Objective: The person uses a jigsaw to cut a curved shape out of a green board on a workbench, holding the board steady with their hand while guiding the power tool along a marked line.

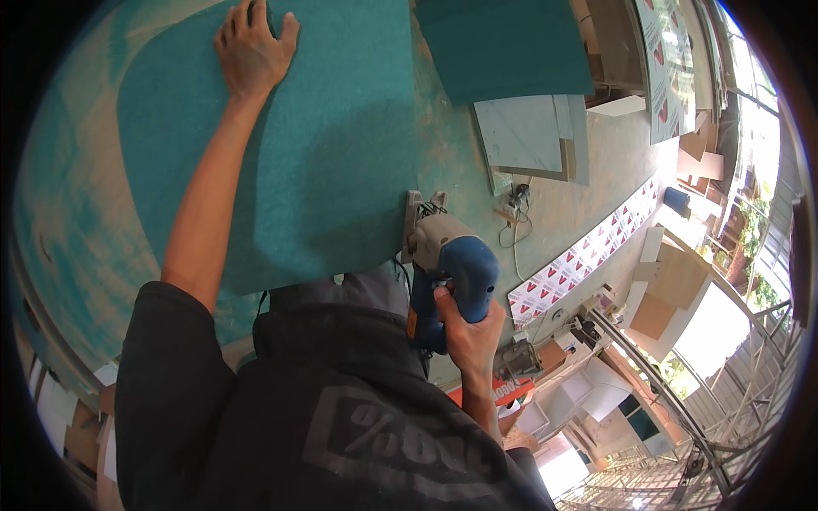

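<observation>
A large teal board [332,128] with a rounded far-left corner lies flat in front of me. My left hand [257,53] rests on its far part, fingers spread, palm down, holding nothing. At the board's right edge, near my body, stands a blue and grey jigsaw [467,260]. Its metal base plate [412,220] sits against that edge, and the blade is hidden from view. My right hand [474,334] wraps round the jigsaw's handle, thumb near the trigger area.
Right of the board lie a dark green sheet [503,51] and a marble-patterned panel [521,136]. A plug with a cord [517,199] rests near a long white strip with red print [584,255]. Cardboard pieces [669,294] stand farther right.
</observation>
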`<action>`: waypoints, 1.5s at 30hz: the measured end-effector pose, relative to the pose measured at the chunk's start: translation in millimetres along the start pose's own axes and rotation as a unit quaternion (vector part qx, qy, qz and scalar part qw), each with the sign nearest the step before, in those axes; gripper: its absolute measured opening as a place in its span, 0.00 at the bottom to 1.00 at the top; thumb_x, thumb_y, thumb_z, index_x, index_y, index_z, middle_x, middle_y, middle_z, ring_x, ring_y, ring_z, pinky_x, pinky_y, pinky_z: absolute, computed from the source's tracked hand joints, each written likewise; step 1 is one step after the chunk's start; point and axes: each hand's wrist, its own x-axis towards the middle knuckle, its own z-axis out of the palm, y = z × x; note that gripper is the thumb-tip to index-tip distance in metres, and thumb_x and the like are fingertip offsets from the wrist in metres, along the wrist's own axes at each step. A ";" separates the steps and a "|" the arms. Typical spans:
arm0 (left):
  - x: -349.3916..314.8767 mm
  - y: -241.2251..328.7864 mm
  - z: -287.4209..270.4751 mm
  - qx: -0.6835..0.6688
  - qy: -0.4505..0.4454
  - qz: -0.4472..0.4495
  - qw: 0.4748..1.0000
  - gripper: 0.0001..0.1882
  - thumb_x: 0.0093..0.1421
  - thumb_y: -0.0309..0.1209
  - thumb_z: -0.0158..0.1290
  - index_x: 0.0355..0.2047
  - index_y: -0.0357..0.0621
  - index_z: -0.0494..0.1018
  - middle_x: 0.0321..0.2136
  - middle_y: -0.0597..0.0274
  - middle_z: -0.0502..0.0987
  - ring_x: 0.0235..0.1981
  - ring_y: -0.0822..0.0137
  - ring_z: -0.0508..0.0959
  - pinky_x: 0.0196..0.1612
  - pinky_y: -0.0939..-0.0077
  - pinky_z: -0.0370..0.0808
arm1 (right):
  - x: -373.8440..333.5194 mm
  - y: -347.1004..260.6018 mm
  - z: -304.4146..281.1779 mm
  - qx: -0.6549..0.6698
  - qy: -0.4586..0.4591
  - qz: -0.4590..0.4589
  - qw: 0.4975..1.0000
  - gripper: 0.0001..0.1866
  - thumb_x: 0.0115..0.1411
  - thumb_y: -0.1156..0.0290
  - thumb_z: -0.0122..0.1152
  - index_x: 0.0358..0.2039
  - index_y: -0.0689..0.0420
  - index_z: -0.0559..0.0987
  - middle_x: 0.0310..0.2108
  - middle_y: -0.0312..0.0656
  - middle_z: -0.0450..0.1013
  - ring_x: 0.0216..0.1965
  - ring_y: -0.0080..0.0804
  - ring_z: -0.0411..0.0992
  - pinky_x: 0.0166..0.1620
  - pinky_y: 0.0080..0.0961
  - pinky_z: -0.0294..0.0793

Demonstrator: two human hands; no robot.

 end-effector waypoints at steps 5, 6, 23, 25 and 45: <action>1.8 -1.4 -1.1 0.006 0.011 0.016 1.000 0.28 0.63 0.42 0.57 0.57 0.34 0.71 0.57 0.45 0.72 0.61 0.45 0.69 0.66 0.49 0.62 | 3.6 -7.8 -0.1 0.017 -0.015 0.001 1.000 0.09 0.60 0.70 0.71 0.35 0.64 0.83 0.26 0.34 0.78 0.28 0.18 0.74 0.33 0.20 0.73; 2.2 -1.5 -1.4 0.008 0.015 0.018 1.000 0.28 0.63 0.42 0.57 0.57 0.34 0.71 0.57 0.45 0.72 0.61 0.45 0.69 0.66 0.49 0.62 | 4.4 -12.7 0.1 0.014 -0.021 0.006 1.000 0.09 0.61 0.70 0.71 0.35 0.64 0.83 0.25 0.34 0.78 0.27 0.18 0.73 0.32 0.20 0.72; 0.9 -2.6 -1.3 0.031 0.015 0.023 0.999 0.28 0.63 0.42 0.57 0.56 0.34 0.71 0.57 0.46 0.72 0.61 0.47 0.69 0.65 0.49 0.62 | 9.6 -12.0 3.6 -0.050 -0.017 -0.032 0.998 0.07 0.61 0.72 0.70 0.31 0.62 0.83 0.22 0.30 0.76 0.25 0.14 0.70 0.30 0.19 0.68; 1.5 -2.8 -3.4 0.026 0.014 0.023 0.999 0.27 0.63 0.41 0.57 0.55 0.33 0.71 0.57 0.46 0.72 0.61 0.46 0.69 0.65 0.49 0.62 | 9.9 -11.8 3.8 -0.057 -0.012 -0.035 0.998 0.07 0.61 0.72 0.70 0.29 0.61 0.82 0.21 0.30 0.75 0.23 0.15 0.70 0.28 0.19 0.68; -0.5 -3.2 -9.5 0.008 0.007 0.022 1.000 0.27 0.63 0.40 0.58 0.55 0.32 0.71 0.57 0.44 0.72 0.60 0.45 0.70 0.64 0.47 0.62 | 16.2 -17.0 2.5 -0.058 -0.024 -0.041 0.997 0.08 0.60 0.72 0.71 0.27 0.60 0.80 0.19 0.32 0.73 0.20 0.19 0.71 0.27 0.18 0.67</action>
